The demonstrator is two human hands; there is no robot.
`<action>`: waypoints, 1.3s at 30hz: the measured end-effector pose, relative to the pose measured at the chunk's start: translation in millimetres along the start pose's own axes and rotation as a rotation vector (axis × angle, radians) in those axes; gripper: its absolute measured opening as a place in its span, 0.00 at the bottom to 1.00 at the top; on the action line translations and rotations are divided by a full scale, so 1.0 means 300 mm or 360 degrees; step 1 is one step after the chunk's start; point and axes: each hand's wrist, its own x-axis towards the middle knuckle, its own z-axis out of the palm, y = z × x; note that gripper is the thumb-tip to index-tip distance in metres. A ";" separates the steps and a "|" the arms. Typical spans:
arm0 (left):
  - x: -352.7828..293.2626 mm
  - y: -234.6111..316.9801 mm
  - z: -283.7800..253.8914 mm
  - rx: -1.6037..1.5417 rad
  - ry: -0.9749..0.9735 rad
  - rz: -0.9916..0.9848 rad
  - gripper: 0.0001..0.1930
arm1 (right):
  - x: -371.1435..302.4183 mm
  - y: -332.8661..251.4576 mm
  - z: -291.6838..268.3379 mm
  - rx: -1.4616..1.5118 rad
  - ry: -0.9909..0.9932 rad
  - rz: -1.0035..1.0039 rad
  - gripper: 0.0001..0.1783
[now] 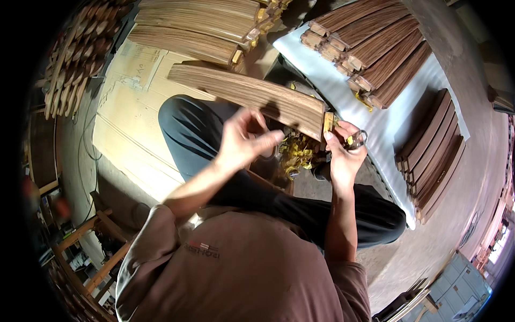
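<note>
A long curved wooden strip [252, 96] with striped brown grain lies across my lap, its right end carrying a bit of yellow tape [328, 122]. My left hand [244, 140] hovers just below the strip's middle, fingers pinched together near my right hand; whether it holds anything is hidden. My right hand [343, 153] sits at the strip's right end and grips a small metal tool [358, 138]. A heap of yellow tape scraps [298, 153] lies between my knees.
Piles of similar curved wooden strips lie on a white sheet [343, 96] at the right [375, 48], far right [434, 150] and on top [198, 27]. Flat cardboard [129, 123] covers the floor at left. A wooden frame [91, 252] stands at lower left.
</note>
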 end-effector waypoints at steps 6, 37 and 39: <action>0.097 -0.135 0.107 -0.1976 0.0398 -0.0453 0.27 | -0.066 0.004 -0.035 -0.0008 -0.0262 -0.0132 0.23; 0.153 -0.238 -0.040 -0.2793 0.0050 0.0340 0.43 | -0.131 -0.069 0.165 -0.0723 -0.0487 -0.1551 0.21; 0.137 -0.180 -0.010 -0.2686 0.0348 0.0082 0.54 | -0.118 -0.038 0.158 -0.0812 -0.0485 -0.1610 0.21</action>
